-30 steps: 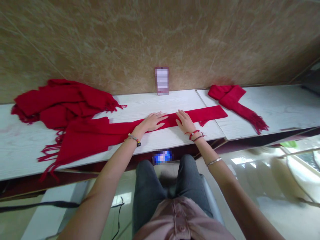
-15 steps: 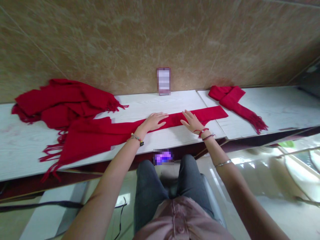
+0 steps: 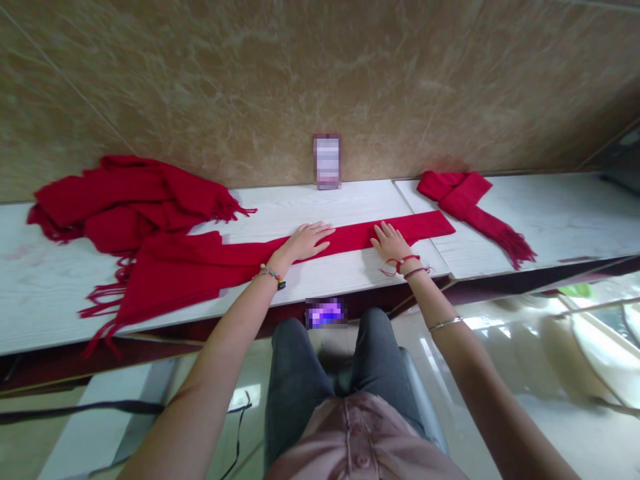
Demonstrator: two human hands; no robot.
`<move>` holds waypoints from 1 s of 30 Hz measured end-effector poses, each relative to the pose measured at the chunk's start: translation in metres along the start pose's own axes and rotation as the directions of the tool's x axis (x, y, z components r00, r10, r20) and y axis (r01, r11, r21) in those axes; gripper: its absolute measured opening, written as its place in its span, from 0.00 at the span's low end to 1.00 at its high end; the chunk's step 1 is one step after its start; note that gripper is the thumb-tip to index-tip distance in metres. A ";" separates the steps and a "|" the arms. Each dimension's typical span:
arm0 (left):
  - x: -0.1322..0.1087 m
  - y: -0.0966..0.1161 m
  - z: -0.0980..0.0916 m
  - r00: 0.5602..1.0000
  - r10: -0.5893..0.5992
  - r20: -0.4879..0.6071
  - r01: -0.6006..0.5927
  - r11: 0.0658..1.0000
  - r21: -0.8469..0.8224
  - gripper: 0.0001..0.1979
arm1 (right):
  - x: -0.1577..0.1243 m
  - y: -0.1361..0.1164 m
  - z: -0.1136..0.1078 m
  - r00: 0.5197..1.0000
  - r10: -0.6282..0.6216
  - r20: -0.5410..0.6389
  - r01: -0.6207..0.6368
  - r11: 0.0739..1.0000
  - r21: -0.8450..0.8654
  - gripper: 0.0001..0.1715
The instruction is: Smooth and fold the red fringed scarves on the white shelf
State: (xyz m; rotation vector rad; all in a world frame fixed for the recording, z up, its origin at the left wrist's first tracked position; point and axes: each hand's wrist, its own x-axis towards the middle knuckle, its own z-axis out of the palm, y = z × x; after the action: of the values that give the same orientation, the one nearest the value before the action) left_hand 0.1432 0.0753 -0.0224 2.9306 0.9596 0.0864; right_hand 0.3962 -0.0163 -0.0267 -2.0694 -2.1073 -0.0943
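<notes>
A red scarf (image 3: pixel 350 238) lies lengthwise over the white table (image 3: pixel 280 208), folded into a narrow strip toward its right end. Its wider left part spreads out, and the fringe hangs over the front edge. My left hand (image 3: pixel 306 241) rests flat on the strip's middle, fingers stretched to the right. Farther right, my right hand (image 3: pixel 390 241) lies on the same strip with its fingers spread. Neither hand grips the cloth. What is under the palms is hidden.
A heap of red fringed cloth (image 3: pixel 135 200) sits at the back left, meeting the scarf. A folded red scarf (image 3: pixel 465 200) lies at the right. A phone (image 3: pixel 328 162) leans on the marble wall (image 3: pixel 250 87). Below the table edge is a blurred purple object (image 3: pixel 326 313).
My right hand has slid a little to the right along the folded strip. My left hand stays in nearly the same place.
</notes>
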 end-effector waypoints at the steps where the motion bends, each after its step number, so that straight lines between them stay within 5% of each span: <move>1: 0.000 0.000 0.001 1.000 0.001 -0.004 -0.001 1.000 0.000 0.26 | 0.003 -0.007 -0.001 1.000 -0.017 -0.013 0.018 1.000 0.009 0.29; 7: -0.002 0.003 -0.003 0.998 -0.009 0.058 0.008 1.000 0.018 0.29 | 0.021 -0.060 0.004 0.981 -0.178 0.076 0.173 0.983 0.067 0.29; 17: -0.001 0.003 -0.002 0.999 -0.011 0.031 0.010 1.000 0.020 0.28 | 0.007 0.015 -0.008 0.996 0.051 0.075 -0.041 0.992 -0.122 0.29; 21: 0.000 0.003 0.000 1.000 -0.007 -0.004 0.007 1.000 0.021 0.27 | 0.019 -0.014 -0.018 0.996 -0.060 0.062 0.065 0.995 -0.075 0.31; 26: 0.000 0.004 0.000 1.000 -0.019 -0.003 0.019 0.999 0.032 0.28 | 0.029 -0.062 -0.004 0.975 -0.195 0.110 0.194 0.981 0.013 0.31; 30: -0.002 0.005 -0.002 1.000 -0.017 -0.002 0.017 1.000 0.018 0.27 | 0.020 -0.045 0.002 0.987 -0.106 0.125 0.109 0.994 -0.019 0.29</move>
State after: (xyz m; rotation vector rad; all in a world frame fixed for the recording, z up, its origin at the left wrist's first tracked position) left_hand 0.1448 0.0702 -0.0202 2.9389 0.9900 0.0805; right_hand 0.3507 0.0028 -0.0215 -2.0234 -2.3020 -0.0077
